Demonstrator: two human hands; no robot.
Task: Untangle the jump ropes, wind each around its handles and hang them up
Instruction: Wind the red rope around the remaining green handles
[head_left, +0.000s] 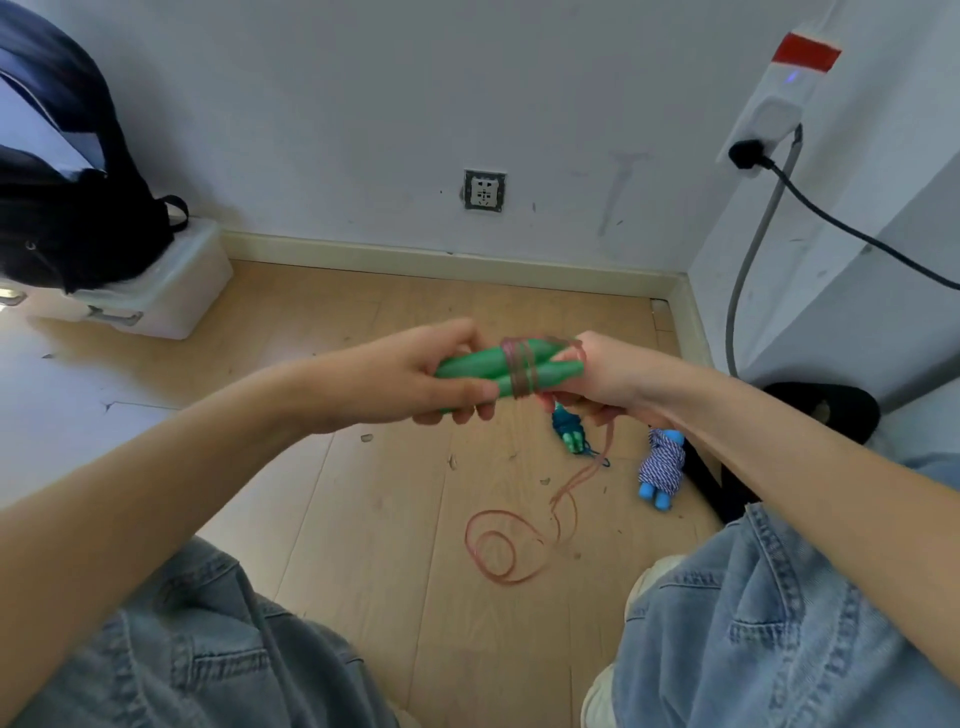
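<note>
green handles (506, 371) in left grip (436, 376); right grip (587, 384) seemingly pinches red rope (519, 545).

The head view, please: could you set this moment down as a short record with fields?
left hand: left hand grips the green handles, held side by side
right hand: right hand holds the handles' other end and pinches the red rope
winding: a few turns round the handles; the rest trails in loops on the wooden floor
wound ropes on floor: blue-handled rope, wound; teal rope bundle, partly hidden
hanging: none hung yet
</note>
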